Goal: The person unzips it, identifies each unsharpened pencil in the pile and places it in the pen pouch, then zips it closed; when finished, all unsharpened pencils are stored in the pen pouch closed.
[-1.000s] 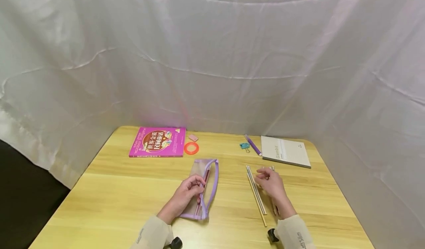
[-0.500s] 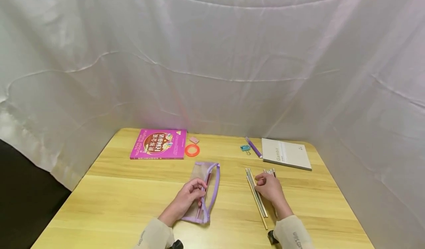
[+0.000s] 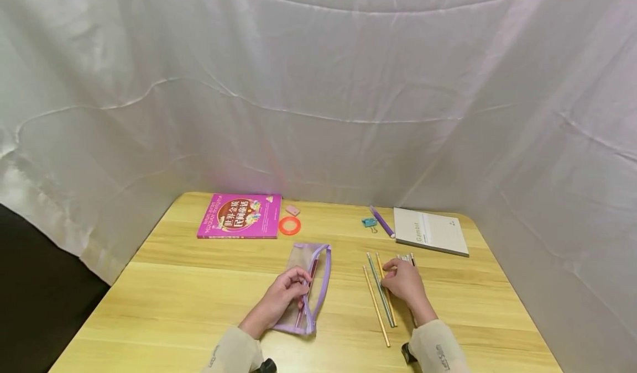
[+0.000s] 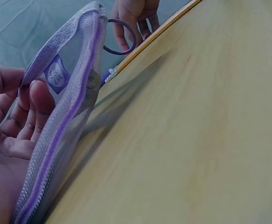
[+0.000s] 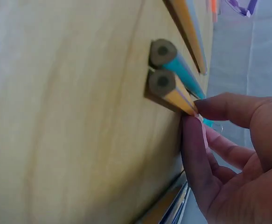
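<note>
My left hand (image 3: 281,298) pinches the upper edge of a see-through mesh pencil case (image 4: 68,112) with purple trim. Its opening gapes to the right, and a dark red slim thing (image 3: 314,268) shows inside. To the right, my right hand (image 3: 405,282) pinches a yellow pencil (image 5: 163,83) between thumb and index finger, low over the table. Beside that pencil lies a blue one (image 5: 163,52), both with flat unsharpened ends. A second yellow pencil (image 3: 376,306) lies further left, apart from them. More pencils (image 3: 407,259) lie partly hidden behind my right hand.
A pink book (image 3: 240,216) lies at the back left, near a pink eraser (image 3: 293,210) and an orange ring (image 3: 290,225). At the back right are a teal binder clip (image 3: 369,222), a purple pen (image 3: 382,222) and a pale notebook (image 3: 431,231). Grey cloth hangs around the table.
The pencils left of my right hand, close together before, now lie spread, with one yellow pencil shifted left and toward me. My left hand keeps its hold on the pencil case.
</note>
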Demonstrator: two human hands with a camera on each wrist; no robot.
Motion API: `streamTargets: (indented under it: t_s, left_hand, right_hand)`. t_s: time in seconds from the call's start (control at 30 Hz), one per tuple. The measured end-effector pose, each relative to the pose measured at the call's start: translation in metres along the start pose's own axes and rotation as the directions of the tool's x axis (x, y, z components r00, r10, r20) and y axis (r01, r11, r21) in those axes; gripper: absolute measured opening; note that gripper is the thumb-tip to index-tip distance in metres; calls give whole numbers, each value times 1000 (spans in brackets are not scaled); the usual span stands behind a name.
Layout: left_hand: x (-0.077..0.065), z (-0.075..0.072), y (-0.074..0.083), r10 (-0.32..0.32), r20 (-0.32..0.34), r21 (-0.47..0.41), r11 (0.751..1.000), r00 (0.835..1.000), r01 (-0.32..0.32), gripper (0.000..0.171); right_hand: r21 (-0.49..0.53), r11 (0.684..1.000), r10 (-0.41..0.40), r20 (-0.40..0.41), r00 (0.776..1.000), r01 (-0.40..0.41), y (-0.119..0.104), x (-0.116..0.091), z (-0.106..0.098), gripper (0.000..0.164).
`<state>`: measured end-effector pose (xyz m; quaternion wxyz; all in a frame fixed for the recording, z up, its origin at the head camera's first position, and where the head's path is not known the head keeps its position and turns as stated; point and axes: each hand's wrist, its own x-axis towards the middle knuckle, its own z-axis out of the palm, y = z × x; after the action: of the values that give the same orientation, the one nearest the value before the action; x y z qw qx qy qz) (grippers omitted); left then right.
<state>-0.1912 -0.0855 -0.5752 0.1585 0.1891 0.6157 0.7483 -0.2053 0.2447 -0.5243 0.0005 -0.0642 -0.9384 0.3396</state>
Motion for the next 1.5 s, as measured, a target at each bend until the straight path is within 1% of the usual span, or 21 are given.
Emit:
streamTargets:
  t_s: [0.13, 0.3, 0.37, 0.43, 0.57, 0.77, 0.87, 1.0, 1.17, 1.33, 1.43, 1.5]
  left_hand:
    - [1, 0, -1, 1, 4, -4, 1000, 1000, -1, 28]
    - [1, 0, -3, -4, 9, -16, 1000, 1000, 4, 28]
    - [0, 0, -3, -4, 7, -15, 1000, 1000, 4, 28]
    - [0, 0, -3, -1, 5, -14, 1000, 1000, 1, 28]
    - [0, -1, -3, 4, 6, -12, 1000, 1000, -4, 28]
    - [0, -1, -2, -6, 0, -11, 1000, 1000, 6, 28]
    - [0, -2, -2, -12, -5, -9, 1000, 1000, 12, 28]
    - [0, -1, -3, -10, 2, -7, 1000, 1000, 10, 28]
    - [0, -1, -2, -10, 4, -5, 1000, 1000, 10, 28]
    - [-1, -1, -1, -6, -1, -4, 1000, 1000, 6, 28]
    - [-1, -1, -1, -4, 3, -7, 1000, 1000, 4, 29]
    - [-1, 0, 0, -6, 7, -11, 1000, 1000, 7, 30]
  right_hand:
    - [35, 999, 34, 13, 999, -35, -2, 0, -2, 27]
    - [72, 996, 43, 0, 999, -42, -7, 0, -7, 27]
    - [114, 993, 43, -12, 999, -42, -11, 0, -9, 28]
    - [185, 981, 54, -11, 998, -51, -15, 0, -12, 29]
    - [332, 940, 82, 13, 997, -82, -23, 0, -14, 34]
    - [462, 882, 88, 32, 996, -93, -34, -1, -10, 47]
    - [503, 860, 80, 36, 996, -87, -39, -2, -4, 51]
    - [563, 822, 66, 52, 996, -84, -49, -5, 5, 54]
    - [633, 769, 48, 73, 996, -83, -63, -10, 19, 54]
    - [693, 718, 2, 93, 996, -66, -77, -13, 34, 54]
    - [715, 696, -23, 104, 994, -58, -84, -14, 43, 56]
    - [719, 693, -33, 108, 994, -55, -88, -15, 48, 56]
